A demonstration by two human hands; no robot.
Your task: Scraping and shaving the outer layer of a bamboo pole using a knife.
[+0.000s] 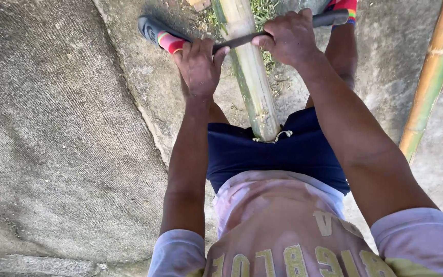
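Both grips are closed on one dark blade (242, 40): the left hand (199, 64) near its left end, the right hand (289, 37) near its right. The blade is laid crosswise over a bamboo pole (249, 77), whose long axis runs straight away from the body, between the legs. The pole is flanked evenly, neither hand being nearer. A second bamboo pole (431, 77) lies well apart on the concrete ground (52, 128).

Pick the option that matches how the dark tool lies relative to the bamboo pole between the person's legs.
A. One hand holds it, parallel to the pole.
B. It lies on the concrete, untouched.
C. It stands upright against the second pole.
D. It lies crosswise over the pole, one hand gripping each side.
D: the dark tool crosses over the bamboo pole, with the left hand gripping it on one side and the right hand on the other.
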